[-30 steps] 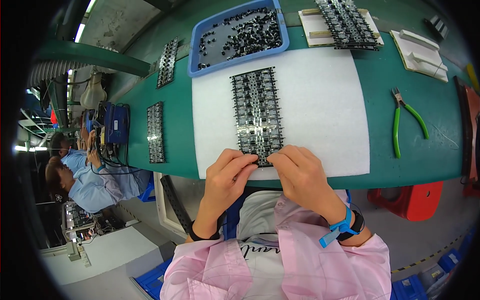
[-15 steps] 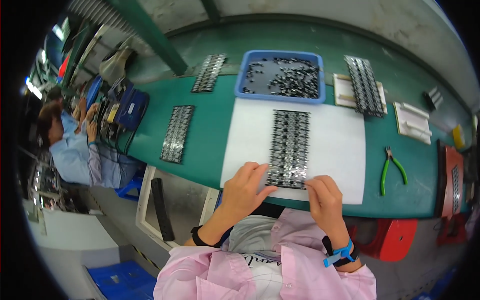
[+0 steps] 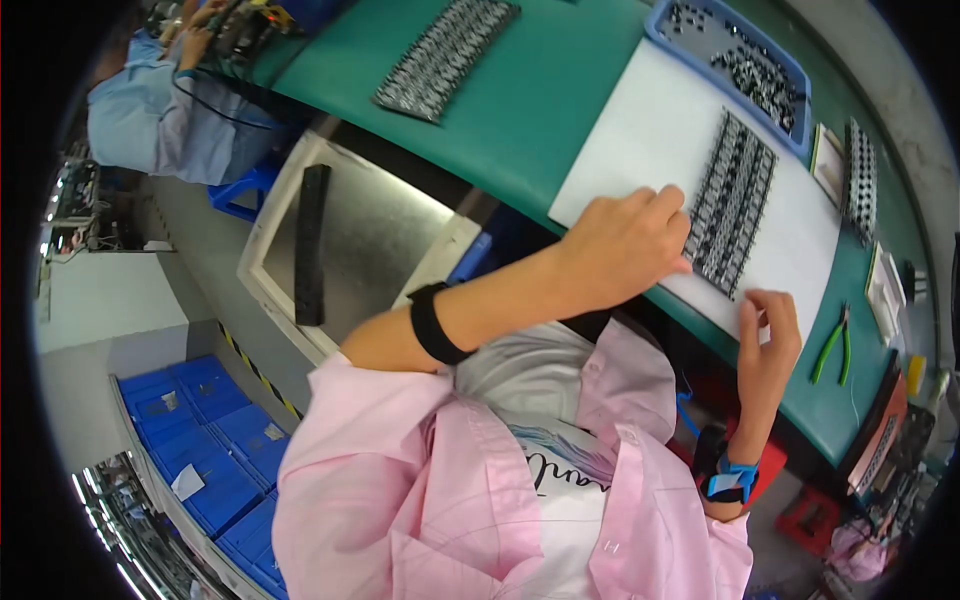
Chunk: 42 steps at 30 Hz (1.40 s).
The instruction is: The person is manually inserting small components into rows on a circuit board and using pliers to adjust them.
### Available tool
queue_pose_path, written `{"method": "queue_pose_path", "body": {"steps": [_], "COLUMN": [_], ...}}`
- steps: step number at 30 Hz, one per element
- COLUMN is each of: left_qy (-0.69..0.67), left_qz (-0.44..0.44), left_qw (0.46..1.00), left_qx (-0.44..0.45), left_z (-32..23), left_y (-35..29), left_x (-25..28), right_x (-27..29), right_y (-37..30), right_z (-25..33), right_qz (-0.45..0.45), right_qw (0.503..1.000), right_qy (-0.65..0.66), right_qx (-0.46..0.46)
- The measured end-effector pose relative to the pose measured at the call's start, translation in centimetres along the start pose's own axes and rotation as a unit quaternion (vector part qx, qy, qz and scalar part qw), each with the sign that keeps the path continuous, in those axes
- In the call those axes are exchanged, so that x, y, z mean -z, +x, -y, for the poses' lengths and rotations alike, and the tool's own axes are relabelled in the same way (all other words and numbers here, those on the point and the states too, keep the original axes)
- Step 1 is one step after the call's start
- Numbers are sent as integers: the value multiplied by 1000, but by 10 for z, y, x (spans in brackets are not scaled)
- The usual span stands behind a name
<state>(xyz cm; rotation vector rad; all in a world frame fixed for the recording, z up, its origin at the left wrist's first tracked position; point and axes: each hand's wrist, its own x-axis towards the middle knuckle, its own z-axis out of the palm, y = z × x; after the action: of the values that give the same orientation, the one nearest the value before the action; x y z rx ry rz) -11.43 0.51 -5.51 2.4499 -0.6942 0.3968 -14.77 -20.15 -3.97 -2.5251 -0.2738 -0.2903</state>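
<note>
A dark panel of small parts in rows (image 3: 735, 200) lies on a white sheet (image 3: 620, 140) at the table's front. My left hand (image 3: 630, 245) is at the panel's left edge, fingers curled together and thumb by the near left corner. What its fingertips hold, if anything, is hidden. Just off the near right corner is my right hand (image 3: 770, 325), fingers bent and apart from the thumb, nothing visible between them. A blue tray (image 3: 690, 50) of loose small black parts stands beyond the panel.
Another panel (image 3: 445, 60) lies on the green table (image 3: 540, 90) at left, and one (image 3: 860, 180) leans over a white holder at right. Green-handled pliers (image 3: 832, 350) lie near the right hand. A framed metal tray (image 3: 370, 240) sits below left. A co-worker's sleeve (image 3: 185, 130) shows far left.
The view has swung left, so the table now sits up and to the right. My right hand has come off the panel's near right corner; my left hand's fingers have curled in.
</note>
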Motion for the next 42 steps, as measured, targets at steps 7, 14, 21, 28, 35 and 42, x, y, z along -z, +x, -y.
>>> {"method": "queue_pose_path", "body": {"steps": [7,14,21,28,35,42], "left_qy": [-49,-91,-133,-97,-62,-78], "left_qz": [-25,-17,-31,-53,-58,-67], "left_qw": [996,993,990,993,995,995], "left_qx": [-68,-68,-45,-41,-54,-5], "left_z": [13,8,-3,-13,-17,-27], "left_y": [4,8,4,-5,3,-2], "left_x": [-9,1,9,28,16,6], "right_x": [-5,3,3,5,2,3], "right_y": [-3,-8,-17,-20,-18,-18], "right_z": [5,5,-1,9,-12,-18], "right_qz": [-21,-23,-40,-42,-59,-56], "right_qw": [998,986,946,922,903,853], "right_qy": [39,148,288,356,403,482], "right_qx": [-52,-77,-145,-145,-137,-193]}}
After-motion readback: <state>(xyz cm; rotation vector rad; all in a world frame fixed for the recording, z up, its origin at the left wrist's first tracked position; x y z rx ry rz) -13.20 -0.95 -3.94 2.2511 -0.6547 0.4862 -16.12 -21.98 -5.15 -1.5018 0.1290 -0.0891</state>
